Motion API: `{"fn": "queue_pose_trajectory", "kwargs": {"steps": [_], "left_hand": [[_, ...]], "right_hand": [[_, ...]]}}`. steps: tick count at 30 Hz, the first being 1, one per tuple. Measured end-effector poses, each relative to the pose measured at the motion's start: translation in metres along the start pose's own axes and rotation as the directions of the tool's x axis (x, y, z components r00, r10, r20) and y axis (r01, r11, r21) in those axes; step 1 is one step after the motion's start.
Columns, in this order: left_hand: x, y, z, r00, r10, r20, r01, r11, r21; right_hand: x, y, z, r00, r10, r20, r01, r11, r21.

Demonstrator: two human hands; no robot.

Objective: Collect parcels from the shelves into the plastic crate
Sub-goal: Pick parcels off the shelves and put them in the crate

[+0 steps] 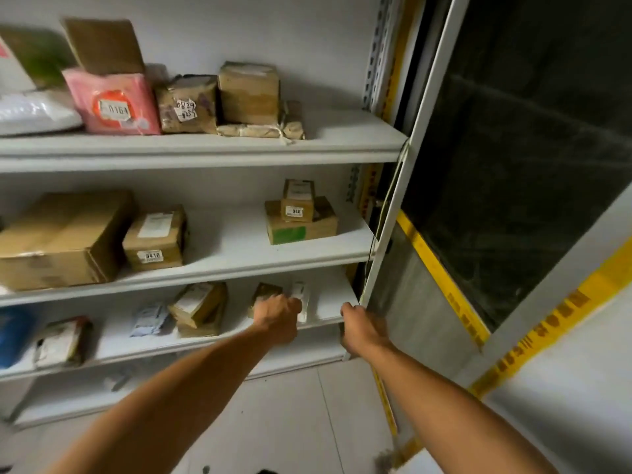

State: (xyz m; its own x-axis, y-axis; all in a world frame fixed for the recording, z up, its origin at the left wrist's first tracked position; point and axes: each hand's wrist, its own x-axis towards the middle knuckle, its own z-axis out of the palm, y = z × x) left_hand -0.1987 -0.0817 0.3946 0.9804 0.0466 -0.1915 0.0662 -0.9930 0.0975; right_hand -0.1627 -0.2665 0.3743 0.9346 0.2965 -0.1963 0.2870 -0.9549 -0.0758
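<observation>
Left hand point(278, 314) has its fingers curled down over a small brown cardboard parcel point(265, 291) on the third white shelf point(328, 302), knuckles up. It looks like a grip, but the hand hides most of the box, so I can't swear how tight it is. Just right of that parcel, touching the fingers, stands a slim white packet point(302, 299).

Right hand point(359, 325) is wrapped round the front right corner of that same shelf, by the white metal upright point(393, 213), fingers curled over the edge.

Further left on that shelf: a tilted brown box with a white label point(198, 307), a pale flat mailer bag point(148, 318), another taped parcel point(63, 340) and something blue point(13, 333) at the edge.

Shelf above holds a big brown carton point(61, 241), a box tagged 0410 point(155, 237), and a little box marked 0461 point(297, 201) sitting on a flat box with a green patch point(301, 222). Top shelf has a pink bag parcel point(113, 104) beside several brown ones. No crate in view.
</observation>
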Motion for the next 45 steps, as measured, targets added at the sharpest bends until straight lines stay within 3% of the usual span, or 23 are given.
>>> {"fn": "queue_pose_trajectory", "kwargs": {"steps": [3, 6, 12, 14, 17, 19, 28, 32, 35, 39, 45], "left_hand": [[0.032, -0.023, 0.004, 0.997, -0.066, 0.049, 0.072, 0.987, -0.146], [0.076, -0.048, 0.008, 0.996, -0.032, 0.080, 0.055, 0.949, -0.309], [0.191, -0.095, 0.004, 0.995, -0.103, 0.015, 0.091, 0.798, -0.596], [0.226, -0.102, -0.007, 0.989, -0.142, -0.044, 0.069, 0.704, -0.707], [0.271, -0.108, -0.018, 0.981, -0.136, -0.138, -0.047, 0.521, -0.852], [0.305, -0.118, -0.015, 0.972, -0.139, -0.188, -0.116, 0.413, -0.904], [0.356, -0.132, -0.023, 0.993, -0.032, -0.116, -0.102, 0.284, -0.953], [0.348, -0.120, -0.023, 0.979, -0.202, -0.030, -0.030, 0.003, -1.000], [0.331, -0.095, -0.027, 0.968, -0.247, 0.038, 0.044, 0.019, -0.999], [0.318, -0.068, -0.033, 0.930, -0.360, 0.069, 0.069, -0.013, -0.998], [0.313, -0.076, -0.025, 0.956, -0.246, 0.161, 0.142, -0.094, -0.985]], "right_hand": [[0.043, -0.012, -0.007, 0.999, -0.053, 0.002, 0.053, 0.999, -0.008], [0.094, -0.025, -0.011, 0.997, -0.074, -0.006, 0.074, 0.997, 0.021], [0.209, -0.046, -0.005, 0.996, -0.048, -0.074, 0.071, 0.935, 0.347], [0.244, -0.052, -0.003, 0.994, -0.013, -0.110, 0.065, 0.871, 0.487], [0.291, -0.062, -0.011, 0.992, 0.084, -0.095, 0.017, 0.657, 0.754], [0.317, -0.070, -0.016, 0.993, 0.099, -0.065, -0.003, 0.572, 0.821], [0.353, -0.073, -0.029, 0.997, 0.047, 0.057, -0.070, 0.350, 0.934], [0.343, -0.057, -0.022, 0.998, 0.038, 0.053, -0.063, 0.368, 0.928], [0.326, -0.059, -0.021, 0.998, -0.026, 0.062, -0.046, 0.419, 0.907], [0.315, -0.055, -0.037, 0.989, 0.145, 0.007, -0.061, 0.371, 0.927], [0.331, -0.008, -0.054, 0.984, 0.175, 0.017, -0.107, 0.519, 0.848]]}}
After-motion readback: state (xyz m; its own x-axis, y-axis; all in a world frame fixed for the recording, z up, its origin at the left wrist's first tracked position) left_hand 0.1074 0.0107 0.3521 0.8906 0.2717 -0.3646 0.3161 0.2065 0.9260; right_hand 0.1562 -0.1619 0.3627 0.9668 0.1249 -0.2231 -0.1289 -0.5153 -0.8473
